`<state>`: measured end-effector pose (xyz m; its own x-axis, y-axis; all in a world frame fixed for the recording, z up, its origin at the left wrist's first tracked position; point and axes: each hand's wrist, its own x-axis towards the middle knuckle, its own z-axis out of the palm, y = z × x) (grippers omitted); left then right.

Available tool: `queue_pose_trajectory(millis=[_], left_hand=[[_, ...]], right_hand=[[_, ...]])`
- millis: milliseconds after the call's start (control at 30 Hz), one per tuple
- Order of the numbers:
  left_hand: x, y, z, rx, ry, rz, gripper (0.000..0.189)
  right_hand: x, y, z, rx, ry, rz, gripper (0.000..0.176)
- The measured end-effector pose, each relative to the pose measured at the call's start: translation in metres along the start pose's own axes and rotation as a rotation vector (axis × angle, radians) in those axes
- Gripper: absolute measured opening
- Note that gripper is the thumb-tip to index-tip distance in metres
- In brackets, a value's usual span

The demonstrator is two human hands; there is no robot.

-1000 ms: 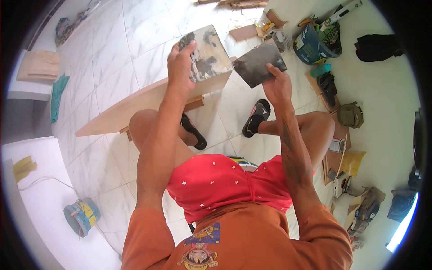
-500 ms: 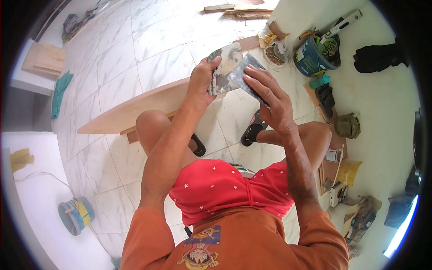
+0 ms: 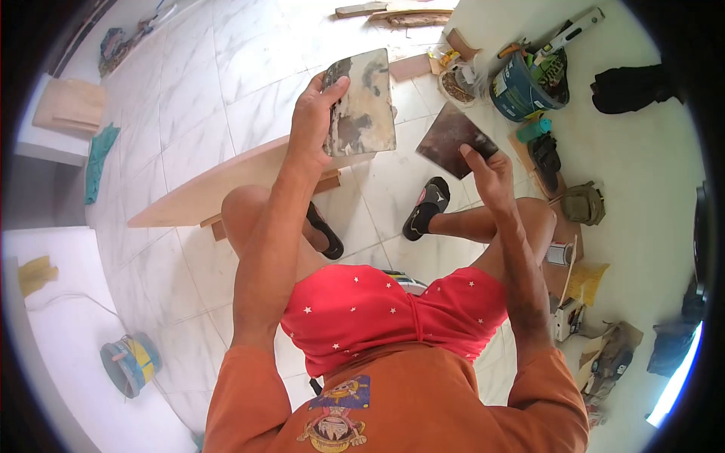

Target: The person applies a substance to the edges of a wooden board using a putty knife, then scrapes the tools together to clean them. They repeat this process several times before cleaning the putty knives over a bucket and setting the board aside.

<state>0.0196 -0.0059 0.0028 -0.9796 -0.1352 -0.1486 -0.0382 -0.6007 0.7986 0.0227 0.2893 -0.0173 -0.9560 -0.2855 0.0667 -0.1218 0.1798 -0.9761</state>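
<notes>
My left hand [image 3: 311,121] grips a flat rectangular plate [image 3: 364,102] by its left edge, thumb on top. Pale, putty-like smears and dark patches cover its face. In my right hand [image 3: 492,177] is a thin dark square sheet [image 3: 455,141], pinched at its lower right corner with the thumb on its face. That face is dark brown and a little scuffed. A gap separates the sheet from the plate, and both are held up over the tiled floor.
A long curved wooden board [image 3: 219,185] lies beyond my left knee. At the right wall stand a tool-filled bucket [image 3: 521,90], a tub [image 3: 457,84], a green pouch [image 3: 583,204] and a can [image 3: 559,253]. Another bucket [image 3: 130,365] is at the lower left.
My right hand has drawn the dark sheet off the plate, right and down, and turned its brown face up. My left hand has moved slightly left, with the plate's face now more exposed.
</notes>
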Motion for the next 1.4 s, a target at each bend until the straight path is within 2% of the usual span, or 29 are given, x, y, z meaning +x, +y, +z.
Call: queue_pose_trajectory(millis=[33, 133, 233, 333, 433, 533, 633, 733, 900, 1067, 1133, 1233, 1267, 1367, 1400], left_hand=[[0.002, -0.001, 0.001, 0.001, 0.006, 0.006, 0.032], [0.007, -0.007, -0.004, 0.017, 0.035, 0.023, 0.032], [0.014, -0.011, -0.016, 0.057, 0.06, 0.038, 0.029], [0.015, -0.007, -0.024, 0.024, 0.062, 0.067, 0.023], [0.022, -0.005, -0.036, 0.027, 0.073, 0.057, 0.024], [0.028, -0.001, -0.034, 0.068, 0.141, 0.031, 0.027], [0.043, 0.001, -0.035, 0.128, 0.112, 0.012, 0.029], [0.063, -0.001, -0.033, 0.179, 0.125, -0.039, 0.034], [0.078, -0.009, -0.027, 0.267, 0.188, -0.09, 0.034], [0.083, -0.02, -0.006, 0.385, 0.405, -0.081, 0.03], [0.087, -0.024, 0.004, 0.406, 0.502, -0.077, 0.028], [0.094, -0.021, -0.022, 0.341, 0.335, -0.11, 0.028], [0.096, -0.021, -0.026, 0.333, 0.286, -0.129, 0.033], [0.099, -0.027, -0.019, 0.301, 0.412, -0.13, 0.022], [0.098, -0.016, -0.045, 0.303, 0.218, -0.199, 0.042]], right_hand=[[0.0, 0.002, -0.001, 0.17, 0.026, 0.096, 0.026], [0.0, -0.002, 0.002, 0.502, 0.058, 0.2, 0.028], [0.005, 0.003, 0.01, 0.63, 0.162, 0.28, 0.026], [0.013, 0.05, 0.011, 0.722, 0.224, 0.395, 0.023], [0.016, 0.121, 0.023, 0.665, 0.348, 0.514, 0.023], [0.01, 0.226, 0.041, 0.349, 0.311, 0.733, 0.028], [0.003, 0.228, 0.066, 0.237, 0.241, 0.777, 0.028], [0.007, 0.308, 0.093, 0.319, 0.22, 0.634, 0.028], [0.021, 0.347, 0.11, 0.232, 0.256, 0.755, 0.032], [0.04, 0.375, 0.117, 0.131, 0.307, 0.786, 0.036], [0.052, 0.382, 0.116, 0.102, 0.244, 0.822, 0.039], [0.066, 0.389, 0.116, -0.008, 0.131, 0.839, 0.041], [0.07, 0.389, 0.115, -0.056, 0.091, 0.834, 0.041], [0.078, 0.391, 0.117, -0.133, 0.088, 0.775, 0.04], [0.08, 0.392, 0.118, -0.146, 0.076, 0.768, 0.039]])
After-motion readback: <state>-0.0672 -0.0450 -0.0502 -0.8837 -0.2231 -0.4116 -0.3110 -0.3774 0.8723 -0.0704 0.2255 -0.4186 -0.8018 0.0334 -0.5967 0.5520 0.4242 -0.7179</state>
